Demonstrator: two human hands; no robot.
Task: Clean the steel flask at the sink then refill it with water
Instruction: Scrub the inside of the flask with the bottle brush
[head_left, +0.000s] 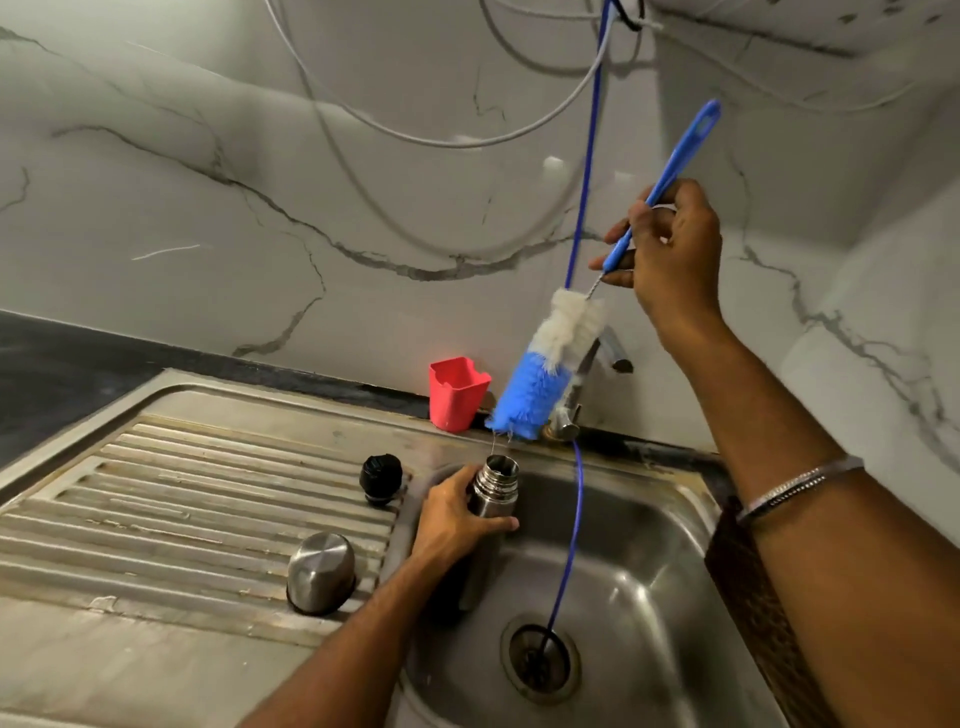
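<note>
My left hand (457, 514) grips the steel flask (496, 480) just below its threaded neck, holding it upright over the left side of the sink basin (639, 561). The flask mouth is uncovered. My right hand (670, 249) holds the blue handle of a bottle brush (550, 369) up high. The brush's blue-and-white bristle head hangs tilted just above the flask mouth, outside it. The black inner stopper (382, 475) and the steel cap (321, 571), upside down, sit on the ribbed drainboard (171, 493).
A red plastic cup (457, 392) stands at the back of the sink next to the tap (582, 384). A thin blue tube (576, 499) runs down from the wall into the drain (540, 657). White cables loop across the marble wall.
</note>
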